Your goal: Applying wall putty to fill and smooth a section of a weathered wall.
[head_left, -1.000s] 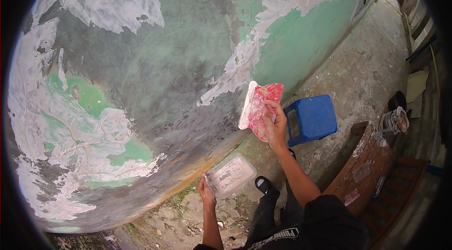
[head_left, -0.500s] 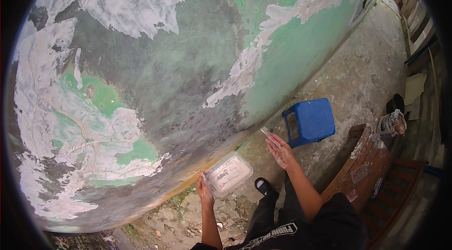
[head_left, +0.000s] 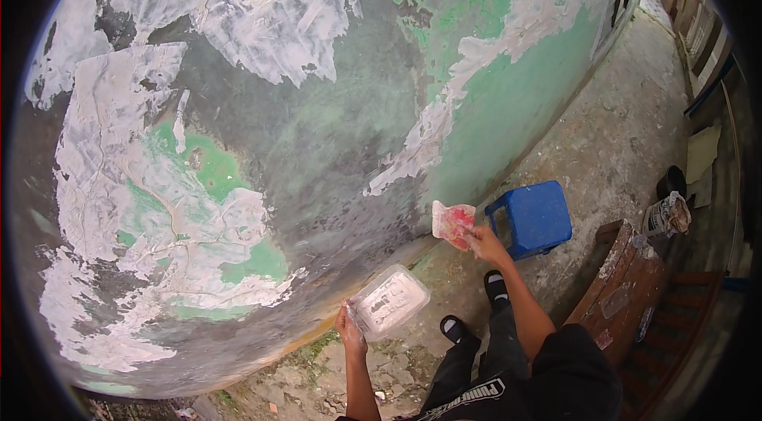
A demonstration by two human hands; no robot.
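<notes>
My left hand [head_left: 350,326] is closed on the near left edge of a clear plastic tub [head_left: 424,297], which is tilted and holds whitish putty. My right hand [head_left: 486,246] grips a flat putty scraper [head_left: 455,224], its broad face red and smeared with white. The scraper is to the right of the tub and apart from it, in front of the wall's foot. Facing me is a green and grey wall [head_left: 317,135] with rough patches of white putty [head_left: 262,20] spread over it. Whitish smears show on my left hand.
A blue plastic stool [head_left: 541,217] stands right of my right hand. Farther right are a putty-spotted wooden bench [head_left: 627,282], an open white sack or bucket [head_left: 665,216] and a black pot [head_left: 671,181]. Broken concrete ground [head_left: 317,381] runs along the wall.
My right hand has turned the scraper from edge-on to broad face showing, and sits slightly lower in view. The whole scene has shifted a little rightward. The tub is still in my left hand.
</notes>
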